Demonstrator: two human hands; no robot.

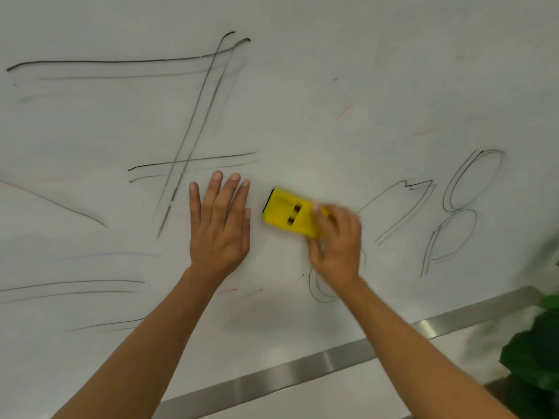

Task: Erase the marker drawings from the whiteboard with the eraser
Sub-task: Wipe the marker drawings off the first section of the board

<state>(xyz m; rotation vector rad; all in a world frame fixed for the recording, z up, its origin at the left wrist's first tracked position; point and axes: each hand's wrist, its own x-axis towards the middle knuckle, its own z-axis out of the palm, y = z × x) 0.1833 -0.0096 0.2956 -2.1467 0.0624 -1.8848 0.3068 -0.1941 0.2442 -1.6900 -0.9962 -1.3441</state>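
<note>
A whiteboard (332, 55) fills the view, streaked with half-wiped black marker lines. A large 7-like figure (193, 131) stands at upper left, and loops and a zigzag (459, 189) are drawn at the right. My right hand (335, 246) grips the right end of a yellow eraser (287, 214) and holds it against the board; hand and eraser are motion-blurred. My left hand (219, 225) lies flat on the board just left of the eraser, fingers straight and pointing up. A small curl (320, 288) shows under my right wrist.
Faint red flecks (423, 132) and smeared grey strokes (72, 285) mark the board. A metal ledge (332, 358) runs along the board's bottom edge. Green plant leaves (535, 352) crowd the lower right corner.
</note>
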